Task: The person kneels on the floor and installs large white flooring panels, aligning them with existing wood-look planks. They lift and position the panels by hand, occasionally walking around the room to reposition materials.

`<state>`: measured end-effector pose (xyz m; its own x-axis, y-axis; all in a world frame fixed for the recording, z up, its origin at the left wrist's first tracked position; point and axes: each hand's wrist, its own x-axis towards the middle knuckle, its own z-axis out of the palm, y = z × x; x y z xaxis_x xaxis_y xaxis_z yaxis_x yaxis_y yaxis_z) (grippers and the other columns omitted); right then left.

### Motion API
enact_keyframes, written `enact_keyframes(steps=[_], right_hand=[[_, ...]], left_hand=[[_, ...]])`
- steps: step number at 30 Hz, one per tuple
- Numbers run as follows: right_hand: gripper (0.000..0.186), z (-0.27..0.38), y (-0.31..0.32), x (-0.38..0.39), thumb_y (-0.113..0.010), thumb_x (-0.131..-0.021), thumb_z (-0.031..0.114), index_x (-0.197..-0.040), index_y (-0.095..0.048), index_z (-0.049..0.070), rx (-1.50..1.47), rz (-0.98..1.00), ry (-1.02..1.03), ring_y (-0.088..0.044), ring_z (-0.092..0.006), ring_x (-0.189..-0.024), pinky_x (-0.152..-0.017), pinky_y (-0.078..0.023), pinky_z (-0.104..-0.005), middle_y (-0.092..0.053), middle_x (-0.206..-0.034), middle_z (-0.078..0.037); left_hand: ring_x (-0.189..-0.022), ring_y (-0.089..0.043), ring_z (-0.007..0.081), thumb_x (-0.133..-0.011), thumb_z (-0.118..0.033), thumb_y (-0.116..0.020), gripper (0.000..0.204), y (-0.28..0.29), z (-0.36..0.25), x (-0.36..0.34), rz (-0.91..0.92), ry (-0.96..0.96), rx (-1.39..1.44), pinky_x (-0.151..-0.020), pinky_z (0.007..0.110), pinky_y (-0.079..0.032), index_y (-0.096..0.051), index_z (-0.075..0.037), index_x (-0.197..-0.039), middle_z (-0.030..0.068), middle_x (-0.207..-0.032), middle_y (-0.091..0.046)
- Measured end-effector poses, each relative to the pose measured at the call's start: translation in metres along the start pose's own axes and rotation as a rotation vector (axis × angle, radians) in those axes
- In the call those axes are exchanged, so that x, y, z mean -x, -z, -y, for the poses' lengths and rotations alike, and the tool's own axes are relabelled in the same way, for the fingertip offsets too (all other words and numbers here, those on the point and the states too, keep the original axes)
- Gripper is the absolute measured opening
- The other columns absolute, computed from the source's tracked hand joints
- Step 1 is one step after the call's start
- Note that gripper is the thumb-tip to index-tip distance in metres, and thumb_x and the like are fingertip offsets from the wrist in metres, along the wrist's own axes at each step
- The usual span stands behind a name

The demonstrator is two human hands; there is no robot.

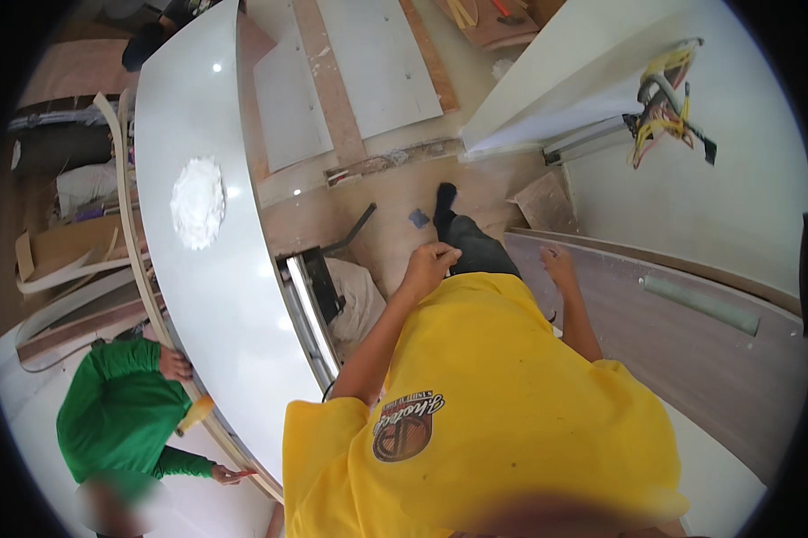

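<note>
My left hand (435,262) is in front of my yellow shirt (520,394), over my dark-trousered leg (475,247), its fingers pinched around something too small to make out. My right hand (556,264) hangs beside the purplish-grey wood-look panel (619,332), fingers loosely bent and apart, with nothing visible in them. Left of me lies a long glossy white board (207,296) with a round white powdery heap (198,202) on it. A metal rail (310,305) and a pale crumpled cloth (359,300) sit between that board and my left arm.
A co-worker in green (108,403) grips the board's left edge beside a long pale strip (126,215); another person (153,40) is at the top left. White sheets (381,63) lie ahead. Bundled wires (659,112) are at the right wall, offcuts (72,251) at far left.
</note>
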<state>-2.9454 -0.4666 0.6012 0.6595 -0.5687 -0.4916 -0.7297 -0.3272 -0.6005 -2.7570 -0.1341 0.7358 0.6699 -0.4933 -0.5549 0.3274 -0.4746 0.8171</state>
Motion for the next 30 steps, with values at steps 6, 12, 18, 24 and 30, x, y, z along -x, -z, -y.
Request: enact_keyframes(steps=[6, 12, 18, 24, 30], right_hand=[[0.040, 0.185, -0.018, -0.073, -0.059, -0.088, 0.029, -0.118, -0.060, 0.002, 0.142, 0.098, 0.288, -0.059, -0.0370, -0.105, -0.094, -0.045, -0.0434, -0.063, -0.113, -0.021], [0.042, 0.345, -0.019, -0.145, -0.065, -0.085, 0.026, -0.118, -0.059, 0.001, 0.120, 0.222, 0.528, -0.060, -0.0367, -0.102, -0.089, -0.048, -0.0423, -0.062, -0.110, -0.022], [0.041, 0.410, -0.018, -0.215, -0.066, -0.085, 0.024, -0.117, -0.059, 0.001, 0.257, 0.266, 0.562, -0.060, -0.0389, -0.098, -0.085, -0.048, -0.0434, -0.062, -0.105, -0.023], [0.041, 0.449, -0.033, -0.276, -0.065, -0.085, 0.027, -0.113, -0.062, -0.002, 0.218, 0.384, 0.371, -0.063, -0.0390, -0.096, -0.085, -0.049, -0.0432, -0.065, -0.104, -0.024], [0.044, 0.515, -0.067, -0.374, -0.067, -0.085, 0.027, -0.117, -0.061, -0.003, 0.315, 0.441, 0.292, -0.065, -0.0342, -0.098, -0.085, -0.051, -0.0404, -0.066, -0.106, -0.023]], left_hand=[[-0.081, -0.058, 0.0093, -0.088, -0.008, -0.067, 0.013, 0.060, -0.187, -0.027, 0.027, -0.358, 0.306, -0.079, 0.024, -0.046, -0.070, 0.001, -0.096, 0.0038, -0.090, -0.067], [-0.076, -0.065, 0.0293, -0.093, -0.020, -0.056, 0.026, 0.161, -0.338, -0.053, 0.239, -0.979, 0.489, -0.084, 0.045, -0.049, -0.069, 0.002, -0.087, 0.0118, -0.079, -0.068], [-0.068, -0.063, 0.0256, -0.086, -0.016, -0.066, 0.017, 0.178, -0.421, -0.058, 0.167, -1.153, 0.992, -0.070, 0.034, -0.050, -0.066, 0.001, -0.082, 0.0111, -0.074, -0.065], [-0.068, -0.060, 0.0173, -0.082, -0.016, -0.074, 0.016, 0.223, -0.466, -0.176, 0.123, -1.530, 1.065, -0.058, 0.026, -0.049, -0.068, -0.002, -0.077, 0.0055, -0.078, -0.060], [-0.063, -0.056, 0.0169, -0.087, -0.017, -0.068, 0.018, 0.330, -0.507, -0.269, -0.012, -1.377, 1.095, -0.056, 0.027, -0.045, -0.061, -0.005, -0.075, 0.0047, -0.073, -0.058]])
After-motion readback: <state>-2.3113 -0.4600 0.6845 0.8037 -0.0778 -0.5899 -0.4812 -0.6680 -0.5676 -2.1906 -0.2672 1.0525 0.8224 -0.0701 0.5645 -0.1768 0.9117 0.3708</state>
